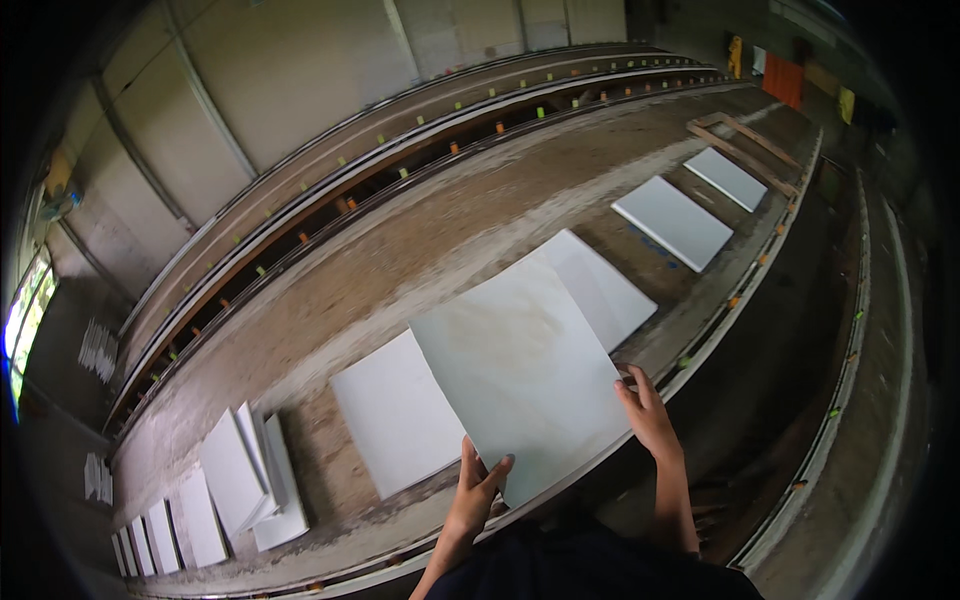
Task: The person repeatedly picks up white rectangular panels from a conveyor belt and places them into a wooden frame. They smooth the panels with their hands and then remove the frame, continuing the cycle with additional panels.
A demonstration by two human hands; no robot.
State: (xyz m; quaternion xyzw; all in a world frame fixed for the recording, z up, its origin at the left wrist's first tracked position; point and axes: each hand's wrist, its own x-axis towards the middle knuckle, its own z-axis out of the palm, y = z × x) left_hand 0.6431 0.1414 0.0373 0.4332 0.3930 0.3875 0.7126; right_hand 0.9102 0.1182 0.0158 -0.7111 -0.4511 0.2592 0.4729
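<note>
A large pale grey-white sheet point(530, 350) with a faint tan stain is held up, tilted, above the long table. My left hand point(478, 495) is closed on its near left edge, thumb on top and fingers behind. At the right edge my right hand point(648, 410) grips the sheet between thumb and fingers. Partly covered by it, a white sheet point(400, 410) lies on the table to the left, and another white sheet point(605, 290) shows beyond it to the right. Whether these are single sheets or stacks is hard to tell.
The long brown table point(360, 270) has a rail point(745, 290) with small orange and green markers. White stacks point(672, 222) lie farther right, near a wooden frame point(745, 140). Overlapping white sheets point(240, 475) and several more sit at left. Another table runs along the right.
</note>
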